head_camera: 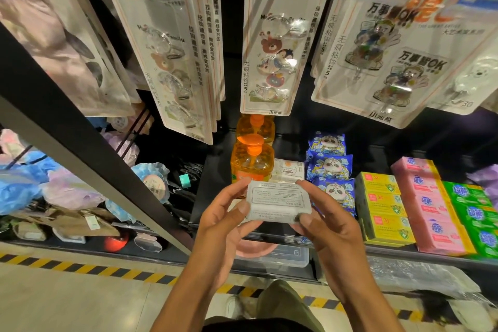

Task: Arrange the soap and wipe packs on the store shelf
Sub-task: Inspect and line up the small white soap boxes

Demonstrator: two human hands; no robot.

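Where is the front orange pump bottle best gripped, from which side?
Likely the front orange bottle round its squarish body below the pump, from the front. It's upright, a second bottle behind, a cream pack at its right, hook cards overhead. The left hand and right hand hold a grey pack.

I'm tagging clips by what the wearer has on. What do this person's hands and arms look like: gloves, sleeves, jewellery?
The left hand and right hand are both bare: no gloves, rings or watch show. The forearms are uncovered too, with no sleeve in view down to the frame's bottom edge.
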